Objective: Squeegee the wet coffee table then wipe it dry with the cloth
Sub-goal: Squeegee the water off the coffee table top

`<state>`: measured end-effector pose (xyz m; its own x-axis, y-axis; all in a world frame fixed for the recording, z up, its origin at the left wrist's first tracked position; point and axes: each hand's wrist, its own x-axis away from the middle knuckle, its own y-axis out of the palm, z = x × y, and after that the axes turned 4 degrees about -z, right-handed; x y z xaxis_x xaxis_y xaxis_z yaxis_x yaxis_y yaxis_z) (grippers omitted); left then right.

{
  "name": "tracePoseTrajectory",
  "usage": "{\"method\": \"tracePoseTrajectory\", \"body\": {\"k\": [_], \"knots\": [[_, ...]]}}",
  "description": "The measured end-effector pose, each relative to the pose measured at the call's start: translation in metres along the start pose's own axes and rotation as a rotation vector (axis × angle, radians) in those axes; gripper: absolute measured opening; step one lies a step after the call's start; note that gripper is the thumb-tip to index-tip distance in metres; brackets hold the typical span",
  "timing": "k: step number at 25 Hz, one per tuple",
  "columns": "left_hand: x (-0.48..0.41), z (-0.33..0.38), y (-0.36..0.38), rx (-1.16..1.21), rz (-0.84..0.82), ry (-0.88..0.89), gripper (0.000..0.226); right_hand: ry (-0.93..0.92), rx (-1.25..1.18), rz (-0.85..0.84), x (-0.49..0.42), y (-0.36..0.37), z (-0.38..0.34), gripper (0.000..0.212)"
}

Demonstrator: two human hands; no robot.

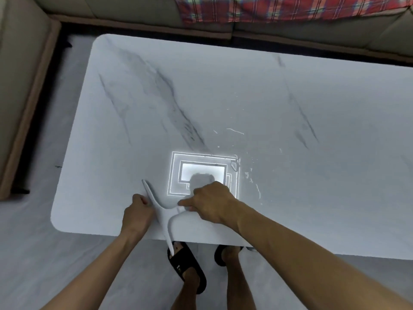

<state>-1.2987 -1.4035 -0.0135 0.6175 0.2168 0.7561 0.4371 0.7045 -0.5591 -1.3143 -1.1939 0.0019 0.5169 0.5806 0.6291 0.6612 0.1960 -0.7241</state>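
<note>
Right hand point(210, 204) gripping the squeegee point(164, 217) by its rightward-pointing handle, left hand point(138, 211) holding the blade, blade running far-left to near-right, overhanging coffee table point(223, 97) near edge.

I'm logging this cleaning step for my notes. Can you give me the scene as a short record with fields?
surface: marble coffee table, water streaks right of centre
tool: white squeegee, blade end overhanging the near edge
left hand: holds the blade
right hand: holds the handle
cloth: not in view
behind: sofa, plaid blanket
</note>
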Motion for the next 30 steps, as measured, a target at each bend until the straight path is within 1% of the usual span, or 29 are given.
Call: {"method": "tracePoseTrajectory", "body": {"k": [1,3,7,10,12,14,16,18,20,23,26,28,30], "knots": [[-0.001,0.0,0.003,-0.015,-0.018,-0.018,0.01,0.011,0.007,-0.011,-0.002,0.002,0.006,0.044],[-0.002,0.002,0.013,-0.037,-0.055,-0.039,0.011,0.072,-0.037,0.026,0.009,0.007,0.036,0.042],[0.001,0.03,0.041,-0.048,-0.145,-0.04,0.007,0.256,-0.125,0.116,0.078,0.01,0.127,0.033],[-0.001,0.064,0.061,-0.051,-0.189,-0.009,0.007,0.438,-0.161,0.115,0.135,0.016,0.191,0.037],[-0.002,0.085,0.072,-0.065,-0.176,0.019,0.008,0.533,-0.143,0.136,0.168,0.019,0.221,0.037],[-0.002,0.103,0.079,-0.052,-0.117,0.045,0.007,0.568,-0.119,0.17,0.19,0.018,0.235,0.036],[-0.004,0.114,0.078,-0.017,-0.029,0.062,0.008,0.511,-0.117,0.181,0.192,0.008,0.23,0.037],[-0.007,0.117,0.072,0.024,0.063,0.065,0.009,0.388,-0.14,0.189,0.168,-0.006,0.211,0.038],[-0.011,0.114,0.06,0.062,0.149,0.058,0.011,0.251,-0.139,0.183,0.122,-0.018,0.185,0.036],[-0.022,0.102,0.034,0.109,0.246,-0.021,0.012,0.075,-0.103,0.188,0.038,-0.025,0.134,0.037],[-0.039,0.088,0.013,0.098,0.234,-0.065,0.01,0.015,-0.063,0.153,-0.025,-0.028,0.096,0.043],[-0.048,0.085,0.005,0.068,0.169,-0.089,0.011,0.043,-0.094,0.162,-0.043,-0.03,0.094,0.044],[-0.053,0.085,0.005,0.026,0.087,-0.084,0.013,0.099,-0.128,0.199,-0.037,-0.03,0.109,0.043]]}}
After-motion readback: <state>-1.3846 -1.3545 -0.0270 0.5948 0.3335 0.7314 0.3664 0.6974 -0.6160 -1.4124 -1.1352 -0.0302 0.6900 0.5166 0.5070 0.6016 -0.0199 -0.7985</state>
